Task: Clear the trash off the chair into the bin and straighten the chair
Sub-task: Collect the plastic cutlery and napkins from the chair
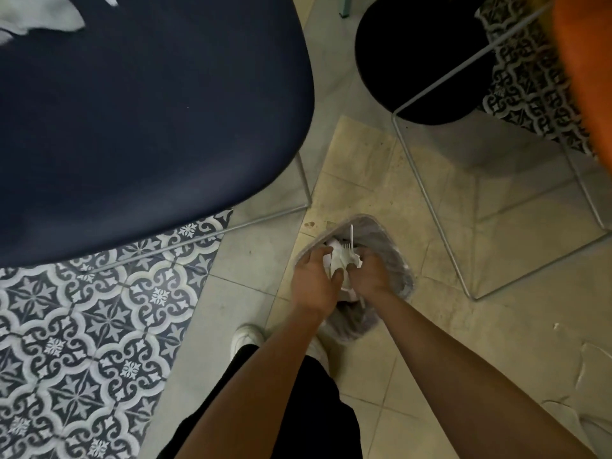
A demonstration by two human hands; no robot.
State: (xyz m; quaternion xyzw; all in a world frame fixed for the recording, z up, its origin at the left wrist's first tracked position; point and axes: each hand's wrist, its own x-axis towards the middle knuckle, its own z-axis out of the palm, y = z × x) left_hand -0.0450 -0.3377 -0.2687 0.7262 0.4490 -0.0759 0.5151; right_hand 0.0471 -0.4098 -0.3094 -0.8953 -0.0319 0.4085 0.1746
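Observation:
Both my hands are over the small bin (387,240) on the floor, which is lined with a grey plastic bag. My left hand (314,279) and my right hand (369,274) together grip a bundle of crumpled white paper (339,260) with a white plastic fork (351,238) sticking up from it, just above the bin's mouth. The dark navy chair seat (149,120) fills the upper left. White crumpled paper (39,14) lies on its far left corner, partly cut off by the frame edge.
An orange chair (583,77) with thin wire legs (430,200) stands at the right. A black round table base (424,58) sits at the top centre. Patterned tiles (82,342) cover the lower-left floor. My white shoe (246,336) is beside the bin.

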